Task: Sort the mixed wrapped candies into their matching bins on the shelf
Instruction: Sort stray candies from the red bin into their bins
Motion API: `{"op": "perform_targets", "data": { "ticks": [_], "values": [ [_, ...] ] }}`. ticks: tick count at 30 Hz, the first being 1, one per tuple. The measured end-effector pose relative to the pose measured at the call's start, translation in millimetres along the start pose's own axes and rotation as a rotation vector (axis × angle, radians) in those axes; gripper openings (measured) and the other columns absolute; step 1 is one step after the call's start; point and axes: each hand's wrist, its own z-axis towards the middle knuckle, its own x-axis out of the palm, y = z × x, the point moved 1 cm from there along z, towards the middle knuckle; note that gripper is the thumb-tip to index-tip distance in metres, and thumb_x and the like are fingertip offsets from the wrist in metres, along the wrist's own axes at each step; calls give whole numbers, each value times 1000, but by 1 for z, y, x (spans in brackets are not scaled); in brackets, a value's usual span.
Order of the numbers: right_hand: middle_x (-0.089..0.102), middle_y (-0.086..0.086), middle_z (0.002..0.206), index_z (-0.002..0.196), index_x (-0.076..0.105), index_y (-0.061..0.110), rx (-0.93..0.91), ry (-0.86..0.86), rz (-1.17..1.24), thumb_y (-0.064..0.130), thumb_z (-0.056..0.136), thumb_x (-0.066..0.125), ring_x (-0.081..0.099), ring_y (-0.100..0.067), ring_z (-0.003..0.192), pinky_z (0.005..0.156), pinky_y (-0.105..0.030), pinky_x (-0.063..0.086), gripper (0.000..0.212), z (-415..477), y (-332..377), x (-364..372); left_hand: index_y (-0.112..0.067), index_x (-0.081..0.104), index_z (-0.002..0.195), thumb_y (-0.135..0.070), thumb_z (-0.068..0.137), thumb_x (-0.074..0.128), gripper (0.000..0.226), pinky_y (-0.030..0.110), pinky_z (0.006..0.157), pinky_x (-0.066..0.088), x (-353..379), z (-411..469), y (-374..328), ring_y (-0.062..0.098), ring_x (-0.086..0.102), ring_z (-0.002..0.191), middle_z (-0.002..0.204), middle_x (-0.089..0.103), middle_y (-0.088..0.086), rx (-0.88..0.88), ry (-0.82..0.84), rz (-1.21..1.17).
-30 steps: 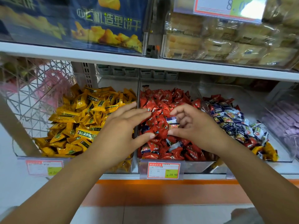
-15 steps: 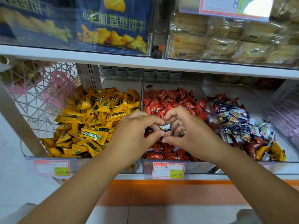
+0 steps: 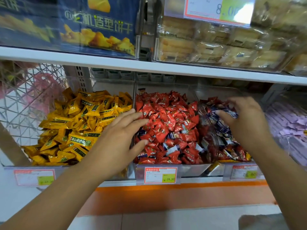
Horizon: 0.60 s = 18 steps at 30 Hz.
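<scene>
Sorting in progress at the candy shelf (image 3: 199,180): your left hand (image 3: 116,141) hovers across the divider between the left bin (image 3: 113,85) and the middle bin (image 3: 192,170), its fingers (image 3: 137,117) spread wide and straight, holding nothing, their tips over the red candies (image 3: 166,117). Your right hand (image 3: 247,123) hangs over the right bin (image 3: 219,92) with fingers curled down among the blue-and-white candies (image 3: 221,138); motion blur hides whether it pinches a wrapper or has let one go, so I cannot tell. The step in hand looks like moving blue-and-white strays from the red pile to their matching bin on the right. Three candy bins stand side by side in full view: one of yellow candies (image 3: 83,123), one of red, one chiefly blue-and-white, with a fourth bin of purple packets (image 3: 289,127) cut off at the right edge. Each pile is far too dense to count. About half a dozen blue-and-white strays (image 3: 173,135) show among the red, mostly in the lower half of the pile, and several red and a few yellow wrappers lie along the front of the right bin. Three price tags (image 3: 160,175) hang on the shelf front. The next move likely calls for a narrow pinch on one stray near your left fingertips, lifting it clear without dragging red neighbours along.
</scene>
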Motion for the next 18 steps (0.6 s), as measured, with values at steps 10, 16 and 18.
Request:
{"op": "perform_targets", "data": {
  "ticks": [10, 16, 18],
  "values": [
    [56, 4, 131, 137, 51, 24, -511, 565, -180, 17, 95, 51, 39, -17, 117, 94, -26, 32, 43, -20, 59, 82, -33, 35, 146, -45, 89, 57, 62, 22, 116, 6, 0, -5, 4, -8, -3, 144, 156, 15, -22, 9, 42, -24],
    [55, 13, 118, 121, 57, 36, -397, 579, 19, 26, 92, 61, 43, -8, 114, 89, -23, 34, 31, -18, 62, 49, -40, 14, 151, -71, 85, 45, 80, 20, 115, 6, -4, -16, 11, -10, -8, 142, 156, -4, -29, -3, 80, -10],
    [54, 21, 106, 107, 57, 39, -342, 690, 192, 22, 90, 64, 52, -3, 99, 83, -20, 43, 26, -23, 64, 33, -42, 9, 151, -77, 80, 36, 84, 18, 113, 5, -5, -21, 13, -10, -7, 142, 156, -8, -30, 2, 79, 4]
  ]
}}
